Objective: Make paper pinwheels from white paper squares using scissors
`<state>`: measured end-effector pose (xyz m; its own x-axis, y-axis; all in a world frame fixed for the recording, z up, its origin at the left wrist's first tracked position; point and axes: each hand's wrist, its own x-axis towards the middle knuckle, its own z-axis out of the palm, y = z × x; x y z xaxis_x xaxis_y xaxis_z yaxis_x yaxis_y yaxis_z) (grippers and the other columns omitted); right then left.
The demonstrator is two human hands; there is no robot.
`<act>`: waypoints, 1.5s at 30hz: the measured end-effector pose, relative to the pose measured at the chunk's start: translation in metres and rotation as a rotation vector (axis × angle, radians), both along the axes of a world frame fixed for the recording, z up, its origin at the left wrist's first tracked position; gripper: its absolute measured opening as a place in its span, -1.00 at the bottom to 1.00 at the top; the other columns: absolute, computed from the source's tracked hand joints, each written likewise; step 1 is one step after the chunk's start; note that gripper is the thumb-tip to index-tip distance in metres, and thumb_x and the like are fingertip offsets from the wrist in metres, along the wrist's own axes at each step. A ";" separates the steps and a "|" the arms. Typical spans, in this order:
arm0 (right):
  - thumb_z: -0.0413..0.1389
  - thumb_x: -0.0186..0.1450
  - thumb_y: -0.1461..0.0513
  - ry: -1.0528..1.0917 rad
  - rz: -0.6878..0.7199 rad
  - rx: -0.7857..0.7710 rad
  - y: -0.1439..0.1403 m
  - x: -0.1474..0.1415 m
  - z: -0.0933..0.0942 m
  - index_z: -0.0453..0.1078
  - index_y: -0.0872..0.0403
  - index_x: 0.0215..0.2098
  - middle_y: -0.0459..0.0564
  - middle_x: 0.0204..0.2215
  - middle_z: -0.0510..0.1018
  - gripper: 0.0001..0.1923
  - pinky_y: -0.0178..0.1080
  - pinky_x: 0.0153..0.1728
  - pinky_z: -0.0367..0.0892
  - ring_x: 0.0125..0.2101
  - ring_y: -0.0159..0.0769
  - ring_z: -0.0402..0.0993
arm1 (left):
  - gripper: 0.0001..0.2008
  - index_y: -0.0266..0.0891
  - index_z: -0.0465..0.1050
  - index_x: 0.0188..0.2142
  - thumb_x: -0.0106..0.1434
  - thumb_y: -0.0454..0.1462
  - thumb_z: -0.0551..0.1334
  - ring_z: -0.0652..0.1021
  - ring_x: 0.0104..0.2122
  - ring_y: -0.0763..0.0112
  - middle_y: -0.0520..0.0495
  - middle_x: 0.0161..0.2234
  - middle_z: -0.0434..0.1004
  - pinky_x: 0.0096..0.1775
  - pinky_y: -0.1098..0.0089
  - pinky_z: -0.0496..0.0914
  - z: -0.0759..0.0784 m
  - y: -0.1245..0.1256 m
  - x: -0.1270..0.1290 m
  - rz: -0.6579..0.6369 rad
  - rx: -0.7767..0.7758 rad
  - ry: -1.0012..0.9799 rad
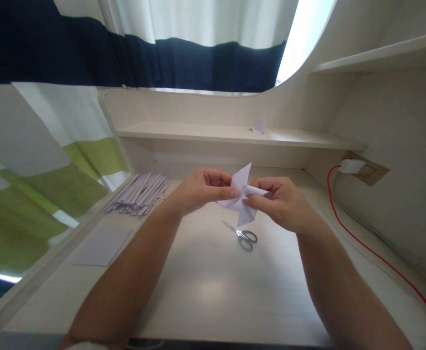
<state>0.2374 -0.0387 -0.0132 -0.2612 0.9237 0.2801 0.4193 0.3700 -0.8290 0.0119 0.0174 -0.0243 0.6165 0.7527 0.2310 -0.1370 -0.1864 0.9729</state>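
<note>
Pinching a white paper pinwheel [242, 185] near its centre with both hands, held up over the middle of the desk [205, 291], towards its back edge. Left hand [209, 187]: thumb laid flat across the front of the paper, tip close to the centre, other fingers curled behind; gripping. Right hand [276, 199]: thumb tip just beside the centre, index along the right-hand blade, pinching that fold. Cannot tell whether fingertips meet at the back; paper and hands hide it. Four blades visible, one up, one down, one out to each side, the side ones partly covered by the hands.

For good handling, judged from this view: keep the left thumb firm at the middle so the folds don't spring open, work the right blade with light pressure, crease from centre outward, line up edges before pressing. Hard squeezing could wrinkle the thin blades; a loose pinch could let the centre twist.

Below the paper, scissors [246, 237] lie mid-desk, tips towards the back edge, handles nearer the front. Along the left edge, towards the back left corner: a pile of rolled paper sticks [140, 193]; nearer the front on that same edge, flat white paper [101, 245]. Small paper piece [259, 127] on the shelf [191, 131] above the back edge.
</note>
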 end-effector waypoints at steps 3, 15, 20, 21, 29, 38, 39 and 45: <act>0.28 0.25 0.18 0.009 0.021 0.009 0.000 0.001 0.000 0.56 0.07 -0.45 -0.12 -0.55 0.46 -0.84 -0.26 -0.47 0.17 -0.50 -0.34 0.29 | -0.72 -0.27 0.71 -0.26 0.02 -0.24 0.59 0.64 -0.36 0.40 -0.10 -0.31 0.72 -0.30 0.45 0.49 0.002 -0.001 0.000 0.008 -0.010 0.001; 0.27 0.28 0.19 -0.037 0.035 0.035 -0.002 0.000 0.001 0.54 0.08 -0.45 -0.14 -0.56 0.41 -0.83 -0.26 -0.48 0.10 -0.51 -0.36 0.24 | -0.75 -0.25 0.69 -0.31 -0.01 -0.29 0.60 0.63 -0.37 0.44 -0.04 -0.34 0.71 -0.30 0.49 0.49 0.007 -0.004 -0.003 0.008 0.003 -0.022; 0.27 0.28 0.18 -0.056 0.037 0.027 -0.003 0.002 0.003 0.50 0.08 -0.48 -0.17 -0.60 0.35 -0.80 -0.27 -0.52 0.04 -0.55 -0.40 0.18 | -0.78 -0.25 0.70 -0.29 0.08 -0.23 0.57 0.63 -0.35 0.43 -0.08 -0.32 0.72 -0.29 0.47 0.49 0.008 -0.004 -0.005 -0.003 0.032 -0.009; 0.27 0.28 0.18 -0.063 0.032 0.029 -0.004 0.002 0.003 0.50 0.08 -0.49 -0.17 -0.60 0.35 -0.79 -0.28 -0.52 0.04 -0.55 -0.41 0.17 | -0.79 -0.25 0.70 -0.29 0.11 -0.21 0.55 0.63 -0.36 0.44 -0.08 -0.32 0.71 -0.30 0.47 0.49 0.008 -0.004 -0.005 0.011 0.045 -0.006; 0.25 0.29 0.20 -0.087 0.038 0.081 -0.005 0.001 0.003 0.51 0.08 -0.47 -0.15 -0.59 0.39 -0.81 -0.28 -0.51 0.08 -0.53 -0.40 0.21 | -0.79 -0.24 0.70 -0.31 0.12 -0.16 0.53 0.61 -0.38 0.43 -0.05 -0.35 0.70 -0.32 0.47 0.46 0.007 -0.005 -0.003 0.026 0.089 0.070; 0.23 0.31 0.19 -0.140 0.024 0.115 -0.006 -0.001 0.003 0.53 0.05 -0.44 -0.13 -0.55 0.44 -0.83 -0.27 -0.47 0.15 -0.50 -0.36 0.28 | -0.76 -0.22 0.71 -0.32 0.20 -0.08 0.47 0.56 -0.41 0.41 -0.04 -0.40 0.66 -0.39 0.45 0.38 0.007 -0.007 -0.008 0.093 0.218 0.213; 0.23 0.30 0.19 -0.142 0.019 0.117 -0.006 0.000 0.002 0.53 0.05 -0.44 -0.13 -0.56 0.44 -0.83 -0.27 -0.48 0.14 -0.51 -0.36 0.27 | -0.76 -0.22 0.70 -0.31 0.20 -0.09 0.47 0.58 -0.39 0.41 -0.04 -0.38 0.67 -0.37 0.45 0.40 0.008 -0.008 -0.007 0.088 0.218 0.191; 0.26 0.29 0.16 -0.085 0.028 0.062 -0.002 0.002 0.000 0.54 0.05 -0.44 -0.15 -0.58 0.38 -0.82 -0.26 -0.51 0.08 -0.54 -0.37 0.21 | -0.68 -0.20 0.55 -0.08 0.23 -0.15 0.48 0.60 -0.43 0.44 -0.01 -0.36 0.67 -0.38 0.48 0.42 0.006 -0.009 -0.001 0.081 0.208 -0.057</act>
